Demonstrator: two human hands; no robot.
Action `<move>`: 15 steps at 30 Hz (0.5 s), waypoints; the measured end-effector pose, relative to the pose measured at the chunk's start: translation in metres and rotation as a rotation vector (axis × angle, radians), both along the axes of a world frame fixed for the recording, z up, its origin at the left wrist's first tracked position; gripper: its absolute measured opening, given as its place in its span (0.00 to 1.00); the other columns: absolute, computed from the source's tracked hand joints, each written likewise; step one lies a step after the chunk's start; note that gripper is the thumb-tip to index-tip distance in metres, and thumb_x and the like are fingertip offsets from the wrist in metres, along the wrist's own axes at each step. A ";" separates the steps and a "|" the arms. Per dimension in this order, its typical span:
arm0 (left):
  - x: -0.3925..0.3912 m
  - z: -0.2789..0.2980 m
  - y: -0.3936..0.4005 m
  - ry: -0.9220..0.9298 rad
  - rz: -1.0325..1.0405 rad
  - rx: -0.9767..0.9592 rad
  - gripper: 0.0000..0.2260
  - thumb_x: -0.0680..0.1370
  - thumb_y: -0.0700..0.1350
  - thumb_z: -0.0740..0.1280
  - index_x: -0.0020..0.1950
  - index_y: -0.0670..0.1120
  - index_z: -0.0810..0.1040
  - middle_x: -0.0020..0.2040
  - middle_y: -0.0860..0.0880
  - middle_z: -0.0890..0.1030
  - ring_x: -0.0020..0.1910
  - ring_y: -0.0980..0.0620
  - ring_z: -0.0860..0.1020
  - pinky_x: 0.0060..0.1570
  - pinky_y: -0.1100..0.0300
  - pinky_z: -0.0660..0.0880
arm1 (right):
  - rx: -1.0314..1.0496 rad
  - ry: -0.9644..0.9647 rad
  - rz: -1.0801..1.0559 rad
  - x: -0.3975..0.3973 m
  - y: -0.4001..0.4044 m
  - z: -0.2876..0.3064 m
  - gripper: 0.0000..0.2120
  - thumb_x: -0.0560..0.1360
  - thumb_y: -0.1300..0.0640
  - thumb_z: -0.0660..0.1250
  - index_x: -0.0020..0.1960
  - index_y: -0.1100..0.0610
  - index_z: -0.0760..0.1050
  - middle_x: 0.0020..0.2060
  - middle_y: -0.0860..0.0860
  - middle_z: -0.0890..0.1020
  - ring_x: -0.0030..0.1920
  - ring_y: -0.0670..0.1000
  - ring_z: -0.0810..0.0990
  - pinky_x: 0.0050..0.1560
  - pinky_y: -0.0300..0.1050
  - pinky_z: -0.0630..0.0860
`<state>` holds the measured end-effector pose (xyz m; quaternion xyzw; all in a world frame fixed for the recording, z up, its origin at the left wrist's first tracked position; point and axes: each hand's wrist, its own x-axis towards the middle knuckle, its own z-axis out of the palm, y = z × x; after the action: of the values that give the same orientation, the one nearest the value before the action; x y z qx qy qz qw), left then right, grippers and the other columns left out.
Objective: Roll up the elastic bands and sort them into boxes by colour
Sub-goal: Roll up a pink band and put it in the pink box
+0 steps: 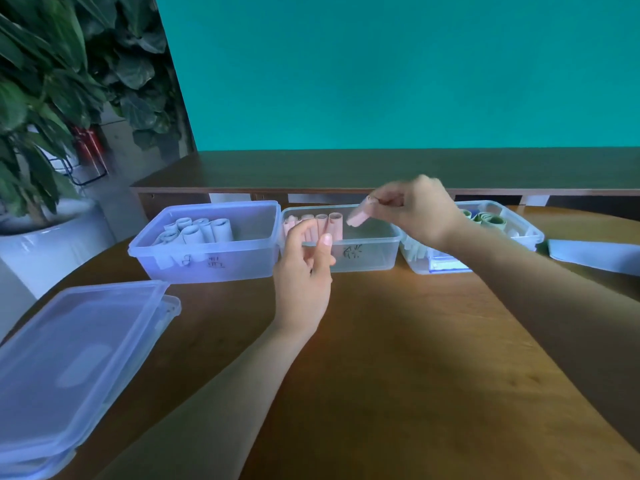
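Observation:
Three clear plastic boxes stand in a row at the far side of the wooden table. The left box [207, 261] holds several pale blue rolled bands [201, 230]. In the middle box [367, 258], several pink rolls [329, 223] stand at its left end. The right box [519, 226] contains green rolls [488, 220]. My right hand [419, 209] hovers over the middle box and pinches a pink rolled band [358, 216], tilted down toward the box. My left hand [304, 268] is raised in front of the middle box, fingers loosely curled, holding nothing.
Stacked clear lids [72, 358] lie at the near left of the table [398, 358]. A white sheet [595, 254] lies at the far right. A potted plant in a white pot [45, 237] stands left of the table. A dark wooden shelf [346, 171] runs behind the boxes.

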<state>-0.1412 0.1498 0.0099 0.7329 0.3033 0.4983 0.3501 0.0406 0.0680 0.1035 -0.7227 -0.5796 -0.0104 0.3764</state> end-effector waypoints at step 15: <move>0.010 -0.006 0.014 0.199 -0.040 0.004 0.15 0.83 0.54 0.63 0.67 0.50 0.77 0.53 0.50 0.83 0.43 0.49 0.83 0.28 0.74 0.72 | -0.433 -0.218 -0.141 0.025 0.084 -0.012 0.08 0.75 0.48 0.74 0.49 0.52 0.81 0.48 0.53 0.85 0.50 0.55 0.82 0.56 0.53 0.80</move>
<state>-0.1312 0.1637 0.0035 0.7854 0.3208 0.4166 0.3267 0.0659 0.1515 0.0915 -0.8197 -0.5536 0.0100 0.1466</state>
